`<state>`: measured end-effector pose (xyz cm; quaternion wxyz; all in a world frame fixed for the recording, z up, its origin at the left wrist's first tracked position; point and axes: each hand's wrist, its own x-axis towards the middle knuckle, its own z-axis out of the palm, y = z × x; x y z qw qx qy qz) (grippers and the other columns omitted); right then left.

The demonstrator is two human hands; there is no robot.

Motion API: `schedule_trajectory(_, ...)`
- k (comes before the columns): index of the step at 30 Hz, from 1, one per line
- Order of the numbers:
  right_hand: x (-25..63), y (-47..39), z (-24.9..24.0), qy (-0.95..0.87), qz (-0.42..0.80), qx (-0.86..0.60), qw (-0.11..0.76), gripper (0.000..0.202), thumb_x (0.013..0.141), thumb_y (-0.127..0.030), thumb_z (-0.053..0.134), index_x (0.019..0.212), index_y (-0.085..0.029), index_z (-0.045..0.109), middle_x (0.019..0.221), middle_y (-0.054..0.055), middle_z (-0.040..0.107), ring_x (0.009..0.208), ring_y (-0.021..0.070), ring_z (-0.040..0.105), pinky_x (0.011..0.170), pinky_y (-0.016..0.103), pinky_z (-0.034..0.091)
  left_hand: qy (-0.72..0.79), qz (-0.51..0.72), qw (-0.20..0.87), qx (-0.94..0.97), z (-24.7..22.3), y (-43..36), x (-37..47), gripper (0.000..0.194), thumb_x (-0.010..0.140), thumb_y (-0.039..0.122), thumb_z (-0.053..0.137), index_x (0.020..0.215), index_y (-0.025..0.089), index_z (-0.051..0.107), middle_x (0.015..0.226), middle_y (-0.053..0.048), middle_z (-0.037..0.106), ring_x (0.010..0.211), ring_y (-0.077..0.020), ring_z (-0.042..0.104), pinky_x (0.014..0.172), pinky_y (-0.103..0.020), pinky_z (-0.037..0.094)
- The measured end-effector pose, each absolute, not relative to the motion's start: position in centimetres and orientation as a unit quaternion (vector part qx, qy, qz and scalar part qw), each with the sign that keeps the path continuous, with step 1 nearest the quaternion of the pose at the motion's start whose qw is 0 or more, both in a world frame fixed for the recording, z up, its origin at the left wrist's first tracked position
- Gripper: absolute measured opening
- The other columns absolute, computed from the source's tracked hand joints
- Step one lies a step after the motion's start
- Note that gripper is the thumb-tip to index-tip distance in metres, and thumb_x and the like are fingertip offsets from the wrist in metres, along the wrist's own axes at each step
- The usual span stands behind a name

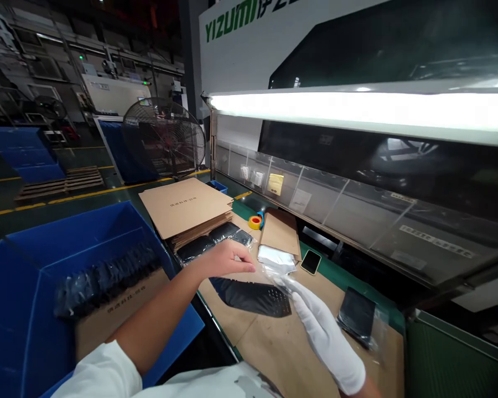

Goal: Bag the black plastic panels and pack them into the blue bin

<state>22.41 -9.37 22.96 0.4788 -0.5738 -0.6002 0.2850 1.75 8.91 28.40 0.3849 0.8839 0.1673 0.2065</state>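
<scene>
My left hand (228, 258), bare, is above the bench with thumb and fingertips brought together in a pinch. Whether anything is between those fingertips is too small to tell. In a white glove, my right hand (321, 323) grips a clear plastic bag (277, 275) at its fingertips. Below both hands, a dark flat panel (253, 297) with small holes at its right end lies on the brown cardboard. Just beyond the bag, a stack of clear bags (276, 255) sticks out of an open brown carton (280, 231).
A blue bin (19, 309) at left holds a row of bagged dark parts (103, 282). Cardboard sheets (186, 204) are stacked behind bagged black parts (211, 241). Yellow tape (255, 222), a phone (311, 262) and a bagged dark part (357, 314) lie on the bench.
</scene>
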Motion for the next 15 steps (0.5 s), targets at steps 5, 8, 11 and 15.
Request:
schedule_trajectory(5, 23.6, -8.5, 27.5, -0.627, 0.185, -0.547, 0.522, 0.044, 0.096, -0.037, 0.043, 0.138, -0.028, 0.050, 0.136, 0.007, 0.059, 0.127, 0.0275, 0.053, 0.108, 0.049, 0.040, 0.177, 0.294, 0.425, 0.838, 26.1, 9.0, 0.8, 0.028, 0.084, 0.042, 0.066, 0.084, 0.016, 0.075, 0.083, -0.004, 0.073, 0.078, -0.0150, 0.066, 0.071, -0.023, 0.047)
schedule_trajectory(8, 22.7, -5.8, 29.6, -0.695, 0.048, -0.563, 0.445, 0.063, 0.080, -0.044, 0.068, 0.138, -0.026, 0.050, 0.137, 0.012, 0.057, 0.124, 0.0334, 0.053, 0.104, 0.050, 0.042, 0.160, 0.295, 0.415, 0.845, 25.2, 8.5, 0.6, 0.027, 0.087, 0.042, 0.063, 0.086, 0.018, 0.075, 0.084, -0.004, 0.074, 0.079, -0.0148, 0.066, 0.073, -0.023, 0.047)
schedule_trajectory(11, 20.4, -2.4, 29.1, -0.798, -0.010, -0.575, 0.179, 0.062, 0.061, -0.044, 0.081, 0.118, -0.023, 0.067, 0.117, 0.016, 0.068, 0.108, 0.0388, 0.061, 0.092, 0.051, 0.047, 0.120, 0.284, 0.344, 0.887, 23.7, 8.0, 0.6, 0.025, 0.090, 0.040, 0.059, 0.086, 0.021, 0.074, 0.085, -0.002, 0.075, 0.082, -0.0148, 0.067, 0.076, -0.024, 0.045)
schedule_trajectory(15, 17.6, 0.4, 23.7, -0.786, 0.047, -0.605, -0.115, 0.017, 0.077, -0.031, 0.063, 0.075, -0.018, 0.074, 0.074, 0.015, 0.073, 0.067, 0.0306, 0.068, 0.063, 0.037, 0.048, 0.125, 0.270, 0.208, 0.932, 20.5, 7.9, 0.4, 0.023, 0.091, 0.040, 0.058, 0.084, 0.023, 0.072, 0.083, 0.000, 0.075, 0.080, -0.0161, 0.066, 0.072, -0.030, 0.043)
